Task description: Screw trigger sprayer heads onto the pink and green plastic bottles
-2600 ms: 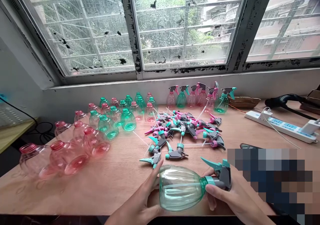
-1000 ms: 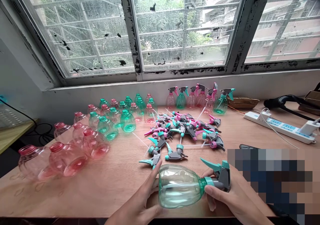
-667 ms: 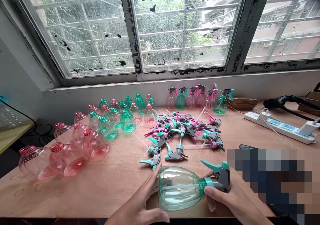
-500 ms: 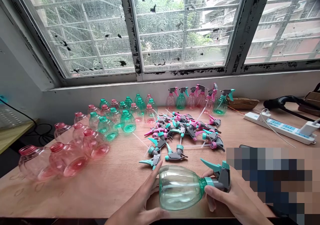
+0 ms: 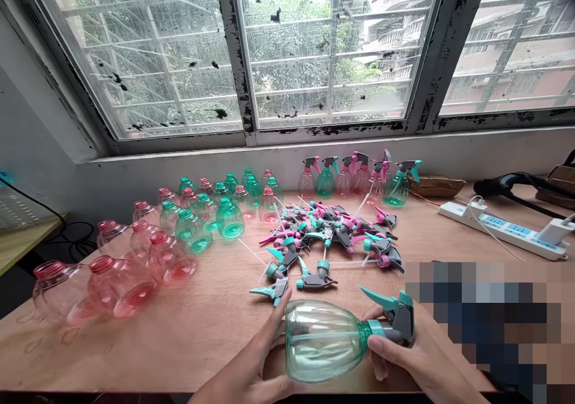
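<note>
A clear green spray bottle (image 5: 321, 344) lies on its side in the air over the table's front edge, its neck to the right. My left hand (image 5: 263, 356) cups its base, fingers behind and thumb below. My right hand (image 5: 404, 350) is closed around the teal collar of the grey and teal trigger sprayer (image 5: 399, 317), which sits on the bottle's neck. The sprayer's white tube shows inside the bottle. Just beyond, a pile of loose trigger sprayers (image 5: 332, 230) in grey, pink and teal covers the middle of the table.
Several open pink bottles (image 5: 121, 287) and green bottles (image 5: 230, 218) stand at the left. Bottles with sprayers fitted (image 5: 326, 179) line the wall at the back. A white power strip (image 5: 503, 229) with cables lies at the right, near a blurred-out patch. Windows rise behind the table.
The bottle's base has dipped very slightly. Both hands keep their hold in nearly the same place, and the other bottles and loose sprayers have not moved.
</note>
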`<state>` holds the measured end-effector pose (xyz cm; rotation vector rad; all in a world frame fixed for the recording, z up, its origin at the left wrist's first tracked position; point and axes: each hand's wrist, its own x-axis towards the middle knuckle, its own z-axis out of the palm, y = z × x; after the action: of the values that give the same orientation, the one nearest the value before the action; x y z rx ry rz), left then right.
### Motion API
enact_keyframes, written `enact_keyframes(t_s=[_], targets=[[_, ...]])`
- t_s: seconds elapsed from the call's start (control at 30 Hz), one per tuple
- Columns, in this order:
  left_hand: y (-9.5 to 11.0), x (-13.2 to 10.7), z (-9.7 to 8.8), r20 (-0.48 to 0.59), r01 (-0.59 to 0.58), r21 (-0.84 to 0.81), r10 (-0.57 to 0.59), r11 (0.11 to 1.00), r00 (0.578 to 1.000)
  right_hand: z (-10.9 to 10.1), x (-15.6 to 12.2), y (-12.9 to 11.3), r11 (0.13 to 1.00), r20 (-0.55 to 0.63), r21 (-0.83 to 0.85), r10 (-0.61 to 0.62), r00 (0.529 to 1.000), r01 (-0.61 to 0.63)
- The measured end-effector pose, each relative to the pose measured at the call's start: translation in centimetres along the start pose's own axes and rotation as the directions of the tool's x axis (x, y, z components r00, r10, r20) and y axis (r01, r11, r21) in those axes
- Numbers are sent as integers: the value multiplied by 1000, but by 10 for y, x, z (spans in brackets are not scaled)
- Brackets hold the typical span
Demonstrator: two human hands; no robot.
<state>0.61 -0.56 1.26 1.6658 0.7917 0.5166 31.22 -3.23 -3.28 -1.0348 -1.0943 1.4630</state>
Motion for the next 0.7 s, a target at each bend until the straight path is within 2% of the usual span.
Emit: enact_keyframes(t_s=[0.1, 0.23, 0.43, 0.6, 0.7], targets=[[1, 0, 0, 5, -46, 35, 45, 998, 999, 1, 0, 0, 1000, -7, 28, -1, 1000, 1], [-1, 0, -2, 2, -8, 77, 8, 997, 1000, 2, 0, 1, 999, -12, 42, 1, 1000, 0], [-6, 0, -3, 10, 11, 61, -12, 998, 1000, 2, 1, 0, 1000, -11, 16, -6, 1000, 6], [-8, -2, -2, 12, -50, 61, 50, 997, 999, 1, 0, 0, 1000, 0, 21, -16, 1000, 16], [-9, -1, -2, 9, -45, 53, 45, 998, 999, 1, 0, 0, 1000, -5, 19, -12, 1000, 12]])
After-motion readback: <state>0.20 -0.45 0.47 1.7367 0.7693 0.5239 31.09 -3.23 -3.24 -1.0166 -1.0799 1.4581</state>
